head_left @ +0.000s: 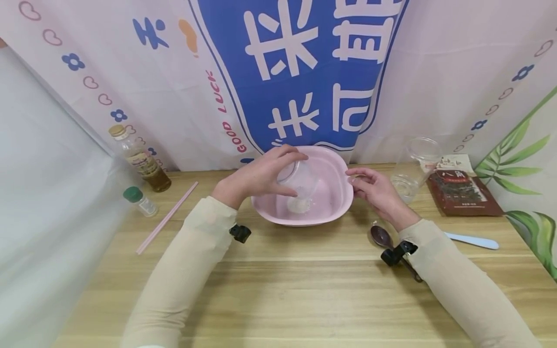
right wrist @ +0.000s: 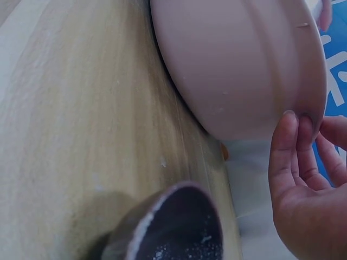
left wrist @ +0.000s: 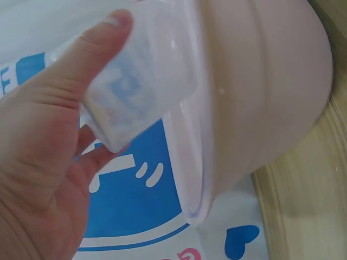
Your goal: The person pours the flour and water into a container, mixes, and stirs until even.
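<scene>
A pink basin (head_left: 335,203) stands at the back middle of the wooden table. My left hand (head_left: 256,176) grips a clear plastic cup (head_left: 300,181), tipped mouth-down over the basin, and a small heap of white powder (head_left: 299,205) lies on the basin floor below it. In the left wrist view my thumb (left wrist: 81,54) lies along the cup (left wrist: 135,81) beside the basin's rim (left wrist: 190,162). My right hand (head_left: 374,188) touches the basin's right rim; in the right wrist view its fingers (right wrist: 284,146) rest against the basin's outer wall (right wrist: 244,70).
A dark spoon (head_left: 383,238) lies by my right wrist, with a pale blue utensil (head_left: 472,240) further right. A clear jar (head_left: 413,166) and a dark red packet (head_left: 463,193) sit at back right. At left: an oil bottle (head_left: 139,159), a green-capped bottle (head_left: 140,200), pink chopsticks (head_left: 167,217).
</scene>
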Demonstrator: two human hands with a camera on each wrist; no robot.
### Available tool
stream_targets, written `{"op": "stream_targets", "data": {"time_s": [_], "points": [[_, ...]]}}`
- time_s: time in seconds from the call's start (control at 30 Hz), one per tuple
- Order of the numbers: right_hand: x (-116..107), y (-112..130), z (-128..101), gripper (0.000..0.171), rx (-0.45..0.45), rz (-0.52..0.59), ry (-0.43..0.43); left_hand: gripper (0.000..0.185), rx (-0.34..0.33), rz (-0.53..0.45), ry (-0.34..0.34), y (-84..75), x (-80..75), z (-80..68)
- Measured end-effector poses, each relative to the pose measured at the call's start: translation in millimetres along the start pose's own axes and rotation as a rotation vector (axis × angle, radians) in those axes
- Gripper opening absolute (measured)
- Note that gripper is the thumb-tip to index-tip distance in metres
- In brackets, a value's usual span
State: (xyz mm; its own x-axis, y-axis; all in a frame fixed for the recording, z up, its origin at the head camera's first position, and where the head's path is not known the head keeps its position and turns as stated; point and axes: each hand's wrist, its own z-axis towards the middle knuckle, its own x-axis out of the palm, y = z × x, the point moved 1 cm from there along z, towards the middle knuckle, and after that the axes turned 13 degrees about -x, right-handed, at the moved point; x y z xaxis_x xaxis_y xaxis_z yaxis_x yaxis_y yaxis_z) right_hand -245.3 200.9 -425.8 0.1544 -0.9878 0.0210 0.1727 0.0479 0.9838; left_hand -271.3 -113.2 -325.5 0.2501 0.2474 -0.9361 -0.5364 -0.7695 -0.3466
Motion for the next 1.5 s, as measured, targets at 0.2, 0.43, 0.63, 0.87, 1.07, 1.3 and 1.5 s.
{"op": "stream_targets", "data": {"time_s": [0.2, 0.43, 0.63, 0.87, 1.07, 1.3, 1.5], "points": [[0.2, 1.5, 0.5, 0.033, 0.013, -0.013, -0.001, 0.082, 0.012, 0.023, -0.008, 2.5, 0.1, -1.9], [-0.3, 1.3, 2.0, 0.031, 0.017, -0.02, -0.007, 0.08, 0.017, 0.033, -0.02, 3.0, -1.1, -1.4], [-0.3, 2.7, 1.3, 0.034, 0.019, -0.017, -0.006, 0.08, 0.024, 0.038, -0.038, 3.5, -0.9, -2.3], [-1.0, 3.0, 2.3, 0.031, 0.012, -0.021, -0.006, 0.078, 0.049, 0.059, -0.018, 3.5, -2.3, -3.6], [0.2, 3.3, 2.0, 0.034, 0.015, -0.019, -0.001, 0.077, 0.021, -0.003, -0.023, 8.3, -1.7, -5.6], [0.9, 3.8, 0.1, 0.036, 0.023, -0.012, -0.002, 0.086, -0.063, -0.065, -0.046, 17.6, -1.9, -9.0], [0.8, 4.0, -0.3, 0.036, 0.022, -0.01, -0.001, 0.096, -0.09, -0.1, -0.092, 25.0, -3.2, -12.7]]}}
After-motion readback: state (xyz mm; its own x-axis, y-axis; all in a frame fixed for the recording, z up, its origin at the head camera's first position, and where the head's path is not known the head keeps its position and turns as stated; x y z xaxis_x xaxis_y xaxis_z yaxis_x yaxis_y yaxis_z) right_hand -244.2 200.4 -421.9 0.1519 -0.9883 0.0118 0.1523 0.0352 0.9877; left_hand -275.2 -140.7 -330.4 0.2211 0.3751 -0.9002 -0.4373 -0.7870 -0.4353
